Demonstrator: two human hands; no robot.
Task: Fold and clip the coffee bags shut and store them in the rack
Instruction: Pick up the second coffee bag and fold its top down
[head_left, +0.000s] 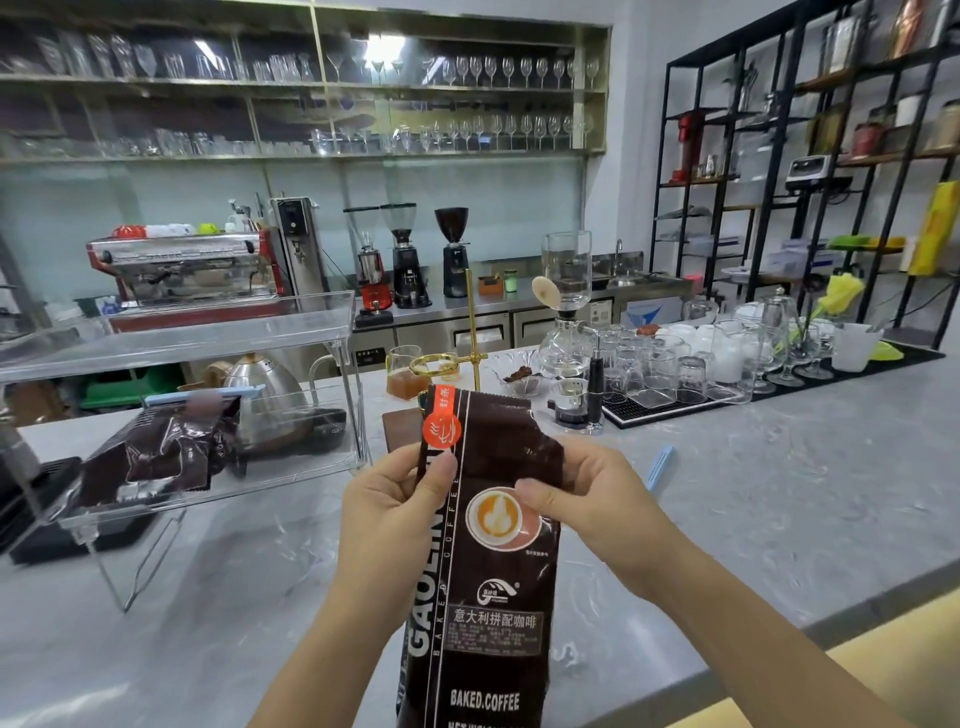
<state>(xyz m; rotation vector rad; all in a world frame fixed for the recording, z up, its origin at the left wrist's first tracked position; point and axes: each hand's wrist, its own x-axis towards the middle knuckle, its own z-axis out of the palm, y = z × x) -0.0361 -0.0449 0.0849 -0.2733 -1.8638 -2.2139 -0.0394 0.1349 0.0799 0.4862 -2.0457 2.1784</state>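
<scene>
The grey tabletop (727, 519) carries everything; positions below are given from the coffee bag you are holding.

The clear acrylic rack (182, 332) stands to the left of that bag and further back. One dark coffee bag (156, 457) already lies on its lower shelf, with a pale blue clip (197, 397) along its top edge. That bag appears finished and stored.

The brown coffee bag (483, 545) in your hands stands upright in front of you. Its right top corner is bent down; the rest of the top is still standing. Folding has begun and is not complete.

Your left hand (395, 499) pinches the bag's upper left edge, just below the orange label. Your right hand (576, 499) pinches the bent right corner. Both grips are grasping the bag.

A second pale blue clip (658, 466) lies on the tabletop to the right of the bag, unused.

Outstanding, in my judgement: finish the fold, fit the clip, place the bag in the rack.
</scene>
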